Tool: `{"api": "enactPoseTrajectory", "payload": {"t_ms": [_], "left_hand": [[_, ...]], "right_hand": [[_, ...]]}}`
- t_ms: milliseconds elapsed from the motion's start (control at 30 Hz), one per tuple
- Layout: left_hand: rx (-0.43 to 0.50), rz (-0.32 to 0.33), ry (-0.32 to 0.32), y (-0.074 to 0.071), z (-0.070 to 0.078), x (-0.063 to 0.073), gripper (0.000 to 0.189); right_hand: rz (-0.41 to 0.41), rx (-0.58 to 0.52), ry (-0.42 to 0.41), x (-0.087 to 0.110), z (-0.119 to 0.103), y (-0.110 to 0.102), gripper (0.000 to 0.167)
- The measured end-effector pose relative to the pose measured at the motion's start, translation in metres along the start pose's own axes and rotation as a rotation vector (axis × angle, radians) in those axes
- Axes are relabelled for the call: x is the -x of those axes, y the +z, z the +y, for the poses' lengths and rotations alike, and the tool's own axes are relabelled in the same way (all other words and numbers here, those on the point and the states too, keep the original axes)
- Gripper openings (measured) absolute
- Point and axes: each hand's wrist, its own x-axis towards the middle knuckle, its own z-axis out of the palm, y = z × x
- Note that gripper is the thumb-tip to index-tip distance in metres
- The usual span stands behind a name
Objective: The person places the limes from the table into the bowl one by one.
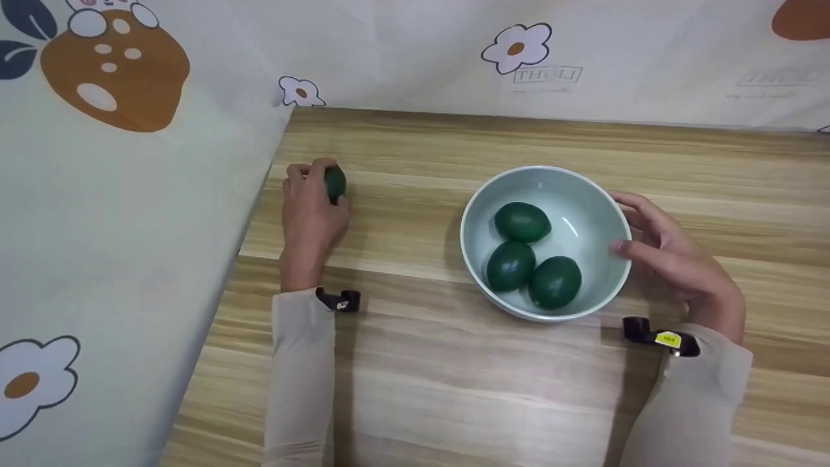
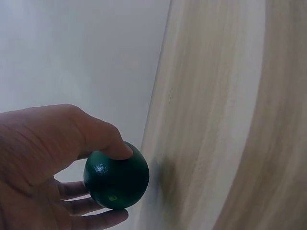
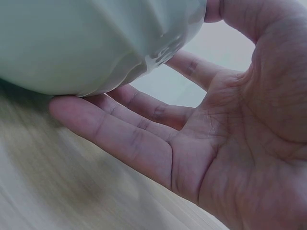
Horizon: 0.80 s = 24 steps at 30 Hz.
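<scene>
At the table's left side my left hand grips a dark green, glossy lime. In the left wrist view, the thumb lies on top of the lime and the other fingers are behind and below it. My right hand holds the right side of a pale green bowl, thumb over the rim and fingers along the outside. The right wrist view shows those fingers against the lower wall of the bowl. Inside the bowl lie three more limes, grouped toward its left and front.
Both hands work over a wood-grain table. A pale sheet with flower and fruit prints covers the area behind the table, and a similar sheet runs along its left edge, close to my left hand.
</scene>
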Motion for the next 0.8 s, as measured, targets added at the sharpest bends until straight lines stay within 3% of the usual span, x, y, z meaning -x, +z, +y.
{"api": "enactPoseTrajectory", "payload": {"t_ms": [467,800], "left_hand": [[0.032,-0.009,-0.018,-0.018,0.013,0.006,0.058],[0.104,-0.019,0.005,-0.027,0.02,0.011,0.059]], "right_hand": [[0.002,0.012,0.022,0.0,-0.001,0.0,0.063],[-0.003,0.026,0.006,-0.001,0.0,0.0,0.063]]}}
